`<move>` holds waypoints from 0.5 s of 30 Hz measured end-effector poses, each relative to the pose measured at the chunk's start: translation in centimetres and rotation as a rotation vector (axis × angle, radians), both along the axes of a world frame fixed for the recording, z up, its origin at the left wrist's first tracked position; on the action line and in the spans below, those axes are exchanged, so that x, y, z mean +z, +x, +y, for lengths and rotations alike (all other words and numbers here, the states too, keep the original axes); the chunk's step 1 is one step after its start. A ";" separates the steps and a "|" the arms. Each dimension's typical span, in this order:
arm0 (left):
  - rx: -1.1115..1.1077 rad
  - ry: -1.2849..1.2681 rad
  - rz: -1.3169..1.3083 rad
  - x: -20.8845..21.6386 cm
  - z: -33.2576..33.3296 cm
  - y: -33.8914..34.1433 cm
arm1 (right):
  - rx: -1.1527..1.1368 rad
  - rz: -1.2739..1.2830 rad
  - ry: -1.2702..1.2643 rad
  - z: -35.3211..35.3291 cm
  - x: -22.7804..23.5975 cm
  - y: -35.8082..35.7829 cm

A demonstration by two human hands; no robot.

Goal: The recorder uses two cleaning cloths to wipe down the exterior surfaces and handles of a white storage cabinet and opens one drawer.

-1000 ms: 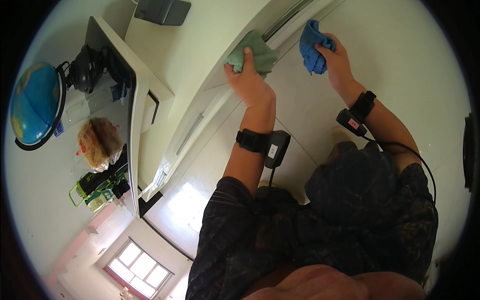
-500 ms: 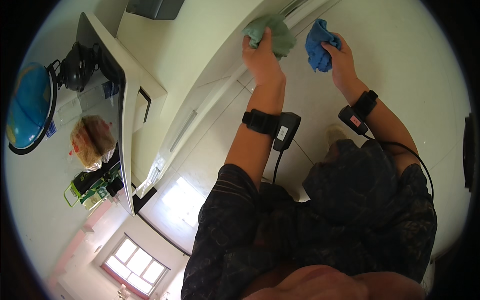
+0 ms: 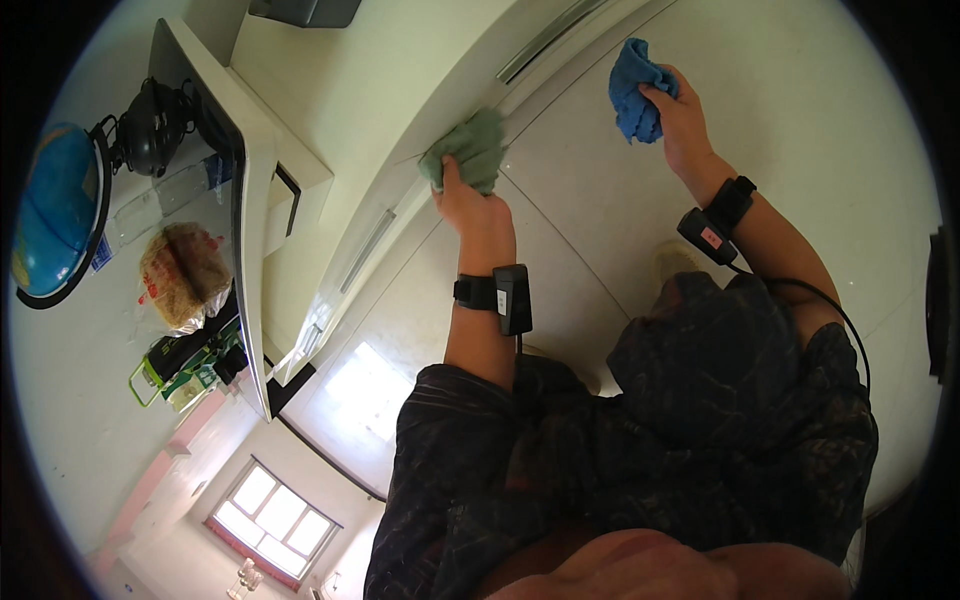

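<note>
A green cloth [image 3: 470,150] is pressed against the white drawer front [image 3: 415,165] by my left hand [image 3: 470,203], whose fingers close on it. The cloth's far edge is slightly blurred. To the right, my right hand [image 3: 685,125] grips a crumpled blue cloth [image 3: 636,92] in the air over the tiled floor, apart from the cabinet. Long metal handles show on the cabinet front, one [image 3: 550,42] beyond the green cloth and another [image 3: 368,250] on the near side of it.
On the dark-edged tabletop at left stand a globe [image 3: 55,215], a round black object [image 3: 152,128], a clear plastic bottle [image 3: 165,205], bagged bread [image 3: 182,275] and a green-framed item [image 3: 190,368]. A dark box [image 3: 305,10] sits at the top. Pale floor tiles [image 3: 570,220] lie below.
My left hand has slid the green cloth along the cabinet front, left and nearer to me, uncovering the far handle. My right hand with the blue cloth has barely moved.
</note>
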State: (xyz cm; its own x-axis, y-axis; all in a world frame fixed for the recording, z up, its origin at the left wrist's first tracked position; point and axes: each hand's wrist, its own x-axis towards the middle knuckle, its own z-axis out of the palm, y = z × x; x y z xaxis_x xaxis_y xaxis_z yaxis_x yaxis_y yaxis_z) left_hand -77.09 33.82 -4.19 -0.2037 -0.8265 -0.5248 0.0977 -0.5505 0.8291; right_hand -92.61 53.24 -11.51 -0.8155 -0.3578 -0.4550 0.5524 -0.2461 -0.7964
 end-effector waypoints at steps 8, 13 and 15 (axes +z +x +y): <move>-0.025 0.050 -0.034 -3.1 0.6 -3.1 | 0.036 -0.006 -0.004 -0.1 0.5 0.2; -0.106 0.122 0.040 -5.1 2.5 -7.7 | 0.012 -0.010 0.025 -0.1 0.3 0.0; -0.154 0.180 0.036 -5.2 3.5 -9.6 | -0.014 -0.026 0.014 0.2 0.1 -0.3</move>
